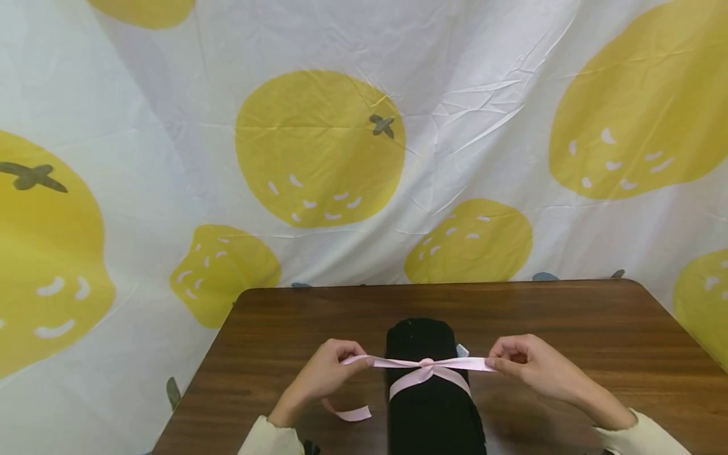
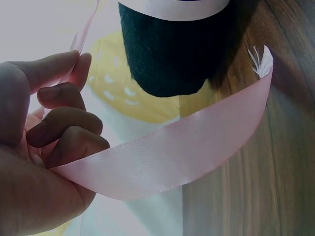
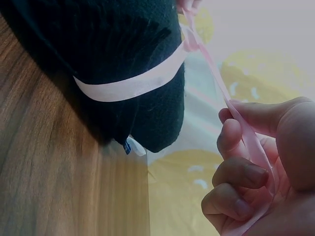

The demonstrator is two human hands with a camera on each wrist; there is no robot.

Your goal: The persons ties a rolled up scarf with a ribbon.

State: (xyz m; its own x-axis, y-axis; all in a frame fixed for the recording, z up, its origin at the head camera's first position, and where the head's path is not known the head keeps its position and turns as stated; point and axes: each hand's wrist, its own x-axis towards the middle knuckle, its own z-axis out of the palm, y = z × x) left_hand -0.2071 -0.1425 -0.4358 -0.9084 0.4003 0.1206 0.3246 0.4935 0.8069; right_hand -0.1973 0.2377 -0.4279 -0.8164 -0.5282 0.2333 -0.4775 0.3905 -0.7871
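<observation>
A rolled black cloth bundle (image 1: 423, 411) lies lengthwise on the table, a pink satin ribbon (image 1: 404, 382) wrapped round it. On top of the bundle the ribbon crosses in a knot (image 1: 426, 363), and its two ends stretch out sideways, taut. My left hand (image 1: 332, 366) pinches one end between thumb and forefinger; the left wrist view shows its other fingers curled over the ribbon, whose frayed tail (image 2: 266, 64) hangs free. On the other side my right hand (image 1: 531, 363) pinches the second end, which runs through its palm in the right wrist view.
The brown wooden table (image 1: 307, 316) has rounded far corners. Behind it hangs a white curtain (image 1: 188, 189) printed with yellow fruit. A small white and blue tag (image 3: 133, 146) sticks out from the bundle's side.
</observation>
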